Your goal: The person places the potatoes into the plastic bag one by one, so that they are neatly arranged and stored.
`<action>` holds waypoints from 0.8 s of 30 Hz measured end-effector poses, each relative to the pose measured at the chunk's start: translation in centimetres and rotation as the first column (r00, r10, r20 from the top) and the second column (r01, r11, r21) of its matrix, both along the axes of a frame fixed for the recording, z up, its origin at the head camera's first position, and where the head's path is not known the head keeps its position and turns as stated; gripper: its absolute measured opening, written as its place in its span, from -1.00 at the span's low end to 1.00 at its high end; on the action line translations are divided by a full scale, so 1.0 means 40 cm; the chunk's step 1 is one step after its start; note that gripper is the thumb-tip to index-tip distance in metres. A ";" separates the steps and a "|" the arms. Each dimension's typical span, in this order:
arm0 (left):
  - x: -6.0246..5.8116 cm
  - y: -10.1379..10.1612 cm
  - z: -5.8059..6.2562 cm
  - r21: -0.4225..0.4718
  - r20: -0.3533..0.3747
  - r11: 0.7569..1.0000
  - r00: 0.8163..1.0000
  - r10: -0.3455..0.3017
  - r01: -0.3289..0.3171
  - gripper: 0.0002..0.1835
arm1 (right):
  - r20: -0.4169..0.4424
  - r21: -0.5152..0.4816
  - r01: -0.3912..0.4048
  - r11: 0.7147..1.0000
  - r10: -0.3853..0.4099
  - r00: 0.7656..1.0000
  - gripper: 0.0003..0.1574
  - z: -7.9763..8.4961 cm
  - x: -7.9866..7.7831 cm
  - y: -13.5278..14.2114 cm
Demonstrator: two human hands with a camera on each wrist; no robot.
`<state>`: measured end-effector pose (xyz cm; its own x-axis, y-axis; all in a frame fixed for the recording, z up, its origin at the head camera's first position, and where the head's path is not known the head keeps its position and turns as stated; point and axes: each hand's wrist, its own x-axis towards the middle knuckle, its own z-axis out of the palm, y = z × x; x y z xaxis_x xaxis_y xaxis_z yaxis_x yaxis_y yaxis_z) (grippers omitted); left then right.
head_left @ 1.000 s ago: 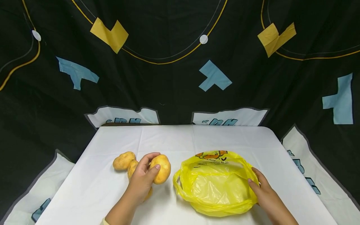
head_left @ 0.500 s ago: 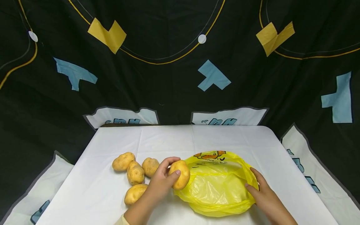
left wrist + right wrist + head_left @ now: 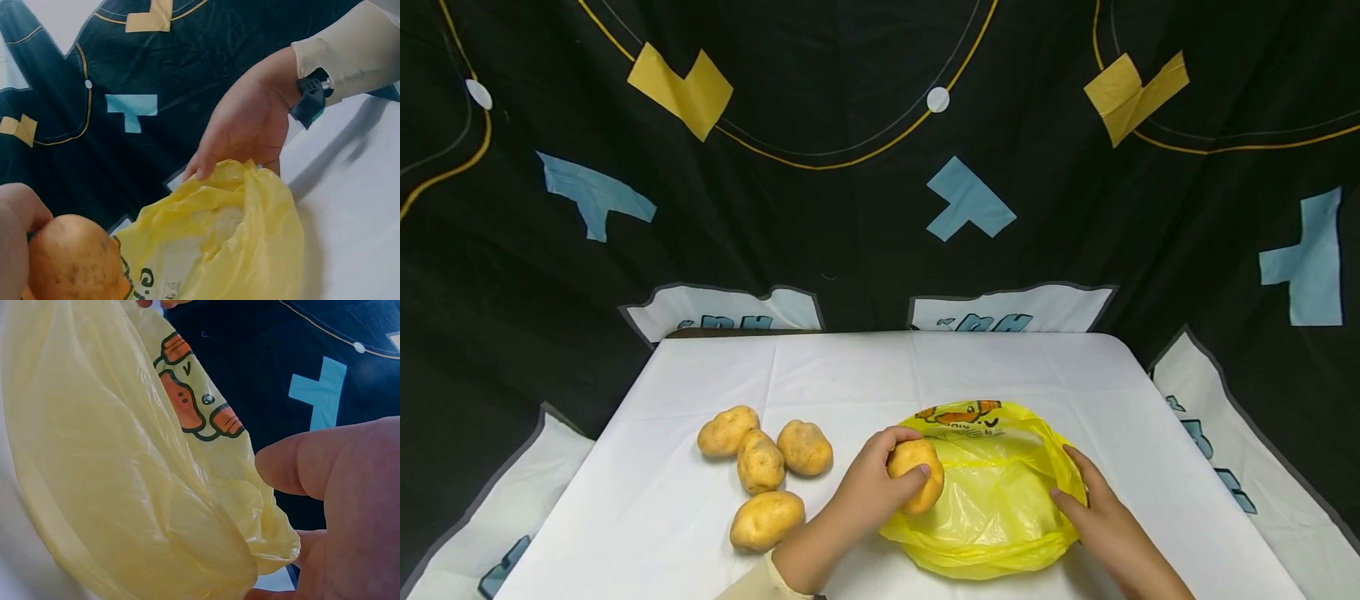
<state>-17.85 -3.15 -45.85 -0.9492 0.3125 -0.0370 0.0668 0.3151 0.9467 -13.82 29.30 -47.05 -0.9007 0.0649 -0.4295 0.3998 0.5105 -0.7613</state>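
Potato [image 3: 919,457] gripped by left hand [image 3: 874,481] is now brought right to left rim of bag [image 3: 992,560], so opening's basically reached; right rim's held by right hand [image 3: 1093,504].

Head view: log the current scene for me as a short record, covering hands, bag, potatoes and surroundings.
Left hand: grips a potato at the left edge of the bag
Right hand: holds the bag's right edge
Bag state: yellow, printed, mouth open
Loose potatoes: four, left of the bag
Surface: white table
Background: black cloth with yellow and blue shapes
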 end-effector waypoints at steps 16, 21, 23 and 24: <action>0.007 0.029 -0.050 -0.336 -0.165 0.942 0.983 -0.079 0.019 -0.43 | 0.004 0.008 -0.004 1.000 0.004 1.000 0.09 0.000 0.001 0.001; 0.012 0.034 -0.056 -0.371 -0.135 0.929 0.988 -0.069 0.014 -0.42 | 0.016 0.017 0.001 1.000 -0.001 1.000 0.09 -0.002 -0.001 -0.001; 0.012 0.036 -0.059 -0.384 -0.122 0.923 0.990 -0.064 0.012 -0.41 | 0.019 0.021 0.000 1.000 -0.001 1.000 0.09 -0.003 0.000 -0.001; 0.012 0.036 -0.060 -0.390 -0.117 0.921 0.991 -0.062 0.012 -0.41 | 0.019 0.020 -0.001 1.000 0.001 1.000 0.09 -0.004 0.000 -0.002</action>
